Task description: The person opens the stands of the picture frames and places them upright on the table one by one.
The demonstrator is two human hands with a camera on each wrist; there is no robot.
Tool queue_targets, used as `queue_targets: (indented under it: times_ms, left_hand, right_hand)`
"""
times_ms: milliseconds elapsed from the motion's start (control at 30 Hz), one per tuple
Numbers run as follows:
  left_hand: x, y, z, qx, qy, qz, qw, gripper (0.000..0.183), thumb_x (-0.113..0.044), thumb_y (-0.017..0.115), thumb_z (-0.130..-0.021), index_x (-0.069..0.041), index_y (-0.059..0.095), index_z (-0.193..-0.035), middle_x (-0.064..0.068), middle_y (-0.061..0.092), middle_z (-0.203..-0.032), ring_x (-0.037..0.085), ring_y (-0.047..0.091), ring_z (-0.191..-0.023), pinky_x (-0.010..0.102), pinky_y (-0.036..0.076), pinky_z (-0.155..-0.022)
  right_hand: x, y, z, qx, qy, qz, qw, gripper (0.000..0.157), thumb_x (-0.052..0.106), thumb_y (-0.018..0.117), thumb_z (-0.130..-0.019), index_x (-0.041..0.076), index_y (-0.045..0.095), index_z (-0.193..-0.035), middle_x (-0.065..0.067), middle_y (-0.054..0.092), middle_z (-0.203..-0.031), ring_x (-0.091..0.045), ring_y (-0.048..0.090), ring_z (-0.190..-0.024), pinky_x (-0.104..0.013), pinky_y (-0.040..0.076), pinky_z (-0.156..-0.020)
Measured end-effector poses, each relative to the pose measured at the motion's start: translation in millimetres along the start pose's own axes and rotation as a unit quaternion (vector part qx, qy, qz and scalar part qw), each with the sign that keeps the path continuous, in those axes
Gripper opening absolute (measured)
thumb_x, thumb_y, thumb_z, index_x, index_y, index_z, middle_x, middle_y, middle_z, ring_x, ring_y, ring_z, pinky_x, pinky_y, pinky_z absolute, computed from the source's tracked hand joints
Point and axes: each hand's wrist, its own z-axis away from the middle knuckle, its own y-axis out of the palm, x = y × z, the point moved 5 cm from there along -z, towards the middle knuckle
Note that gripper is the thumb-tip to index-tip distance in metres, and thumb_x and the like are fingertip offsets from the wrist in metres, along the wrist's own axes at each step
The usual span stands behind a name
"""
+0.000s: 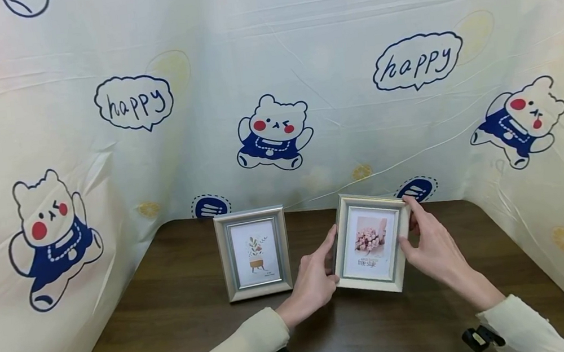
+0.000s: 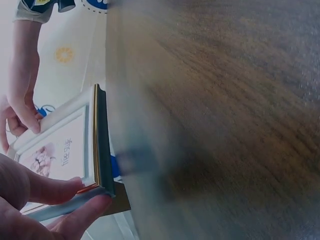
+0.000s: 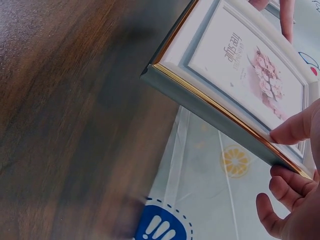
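Both hands hold a picture frame with a pale, gold-lined border and a print of pink flowers. The left hand pinches its left side low down, thumb on the front. On the opposite side the right hand grips the upper edge, with its thumb on the front and other fingers at the side and behind. The frame leans slightly clockwise, and in the wrist views its bottom edge appears raised off the table. A second picture frame, showing a potted plant print, stands upright to the left, untouched.
A dark brown wooden table lies under the hands. Pale cloth printed with bears and "happy" bubbles hangs behind it and along both sides. Black devices are strapped at the wrists over light sleeves.
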Motion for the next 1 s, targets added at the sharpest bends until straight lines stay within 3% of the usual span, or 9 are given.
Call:
queue_targets:
  times_ms: [100,333,700,1000]
  left_hand:
    - [1.3,-0.4,-2.1,-0.003,0.01,-0.009,0.9999,0.117,0.026,0.069,-0.081,-0.038,0.023,-0.168,0.017,0.071,-0.126,0.014,0.069,-0.087,0.021,0.05,-0.056]
    - [5.4,1.3,-5.7,0.001,0.01,-0.02,0.9998,0.116,0.025,0.068,-0.083,-0.036,0.02,-0.169,0.014,0.073,-0.118,0.008,0.051,-0.059,0.021,0.04,-0.049]
    - [11.4,3.3,-10.4,-0.003,0.007,-0.027,0.9996,0.12,0.025,0.073,-0.078,-0.036,0.023,-0.168,0.01,0.075,-0.103,0.003,0.063,-0.066,0.022,0.051,-0.055]
    - [14.2,5.8,-17.0,0.006,-0.006,-0.044,0.999,0.119,0.021,0.075,-0.08,-0.035,0.021,-0.169,0.007,0.076,-0.094,0.009,0.056,-0.063,0.024,0.044,-0.051]
  right_hand:
    - [-0.8,1.5,-0.4,0.004,0.0,-0.001,1.0,0.093,-0.005,0.081,-0.079,0.002,0.035,-0.159,-0.009,0.061,-0.096,-0.025,0.055,-0.086,-0.04,0.044,-0.069]
    - [-2.7,4.0,-0.8,0.006,-0.007,0.002,1.0,0.092,-0.004,0.081,-0.079,0.002,0.035,-0.159,-0.009,0.061,-0.095,-0.026,0.055,-0.085,-0.039,0.045,-0.069]
    - [-2.7,6.7,2.3,0.003,-0.002,0.0,1.0,0.093,-0.008,0.082,-0.078,0.002,0.037,-0.159,-0.009,0.062,-0.095,-0.025,0.056,-0.087,-0.04,0.043,-0.068]
    - [-6.4,9.4,4.2,0.008,-0.002,0.002,1.0,0.091,-0.007,0.083,-0.079,0.002,0.037,-0.157,-0.01,0.062,-0.097,-0.027,0.058,-0.088,-0.04,0.045,-0.068]
